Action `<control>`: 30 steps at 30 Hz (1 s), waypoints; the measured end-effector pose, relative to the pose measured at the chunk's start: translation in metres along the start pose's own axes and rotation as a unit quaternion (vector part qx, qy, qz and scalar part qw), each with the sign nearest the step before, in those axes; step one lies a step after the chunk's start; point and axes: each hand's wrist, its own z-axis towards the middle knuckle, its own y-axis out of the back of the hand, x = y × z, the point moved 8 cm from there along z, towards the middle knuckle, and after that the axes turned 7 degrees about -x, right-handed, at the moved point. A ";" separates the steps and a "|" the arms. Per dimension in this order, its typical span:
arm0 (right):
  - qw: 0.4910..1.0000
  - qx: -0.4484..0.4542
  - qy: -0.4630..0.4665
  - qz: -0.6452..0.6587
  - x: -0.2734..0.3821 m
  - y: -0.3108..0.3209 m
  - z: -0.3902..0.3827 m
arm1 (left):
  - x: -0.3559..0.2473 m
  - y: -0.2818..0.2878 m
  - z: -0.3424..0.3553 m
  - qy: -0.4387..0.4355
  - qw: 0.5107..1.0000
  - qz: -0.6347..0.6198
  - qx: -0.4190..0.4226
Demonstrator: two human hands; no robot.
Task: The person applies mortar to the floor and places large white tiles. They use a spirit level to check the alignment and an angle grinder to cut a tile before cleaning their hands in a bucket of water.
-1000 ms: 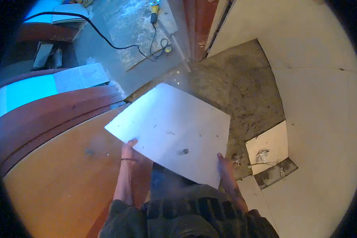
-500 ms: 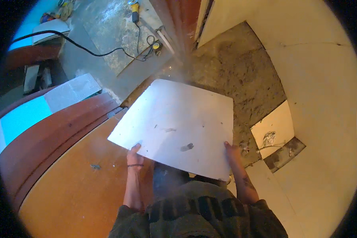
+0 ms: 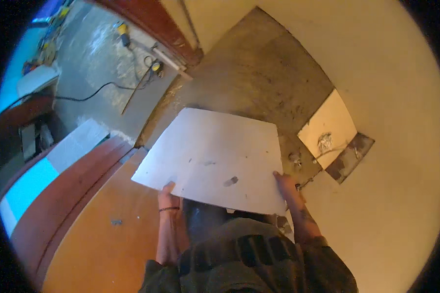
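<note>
A large white tile lies roughly flat in front of me, with several grey smudges on its face. My left hand grips its near left edge, thumb on top. The near right edge is in my right hand, its thumb also laid over the face. Both hands' other fingers are hidden beneath the tile. Beyond its far edge spreads a rough brown bare patch. A cream tile with a ragged hole stands to the right, with a pipe end near it.
On the dusty floor at the far left lie a yellow and black angle grinder, a black cable and a yellow-black tape measure. A reddish frame and an orange-brown wooden panel are at my left. Cream wall fills the right.
My view has swung so the grinder and frame shift left and the bare patch shows more. The tile stays in both hands, now tilted slightly differently.
</note>
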 end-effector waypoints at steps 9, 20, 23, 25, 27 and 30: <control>0.992 -0.066 -0.068 0.087 -0.044 0.000 -0.044 | 0.008 0.030 0.013 -0.065 0.974 0.206 0.067; 0.963 -0.015 -0.009 0.269 -0.152 -0.007 -0.024 | 0.024 0.025 -0.041 -0.005 0.989 0.132 0.072; 0.983 -0.011 0.015 0.182 -0.147 0.047 -0.015 | 0.057 0.018 -0.070 0.047 0.997 0.058 0.019; 0.991 -0.025 0.028 0.125 -0.127 0.076 -0.008 | 0.057 -0.005 -0.092 0.033 0.999 0.028 0.000; 0.996 -0.013 0.041 0.080 -0.098 0.085 -0.015 | 0.045 -0.008 -0.118 0.019 0.999 0.004 -0.035; 0.997 0.029 0.059 -0.041 -0.077 0.097 -0.010 | 0.048 -0.003 -0.143 0.001 0.998 0.012 -0.055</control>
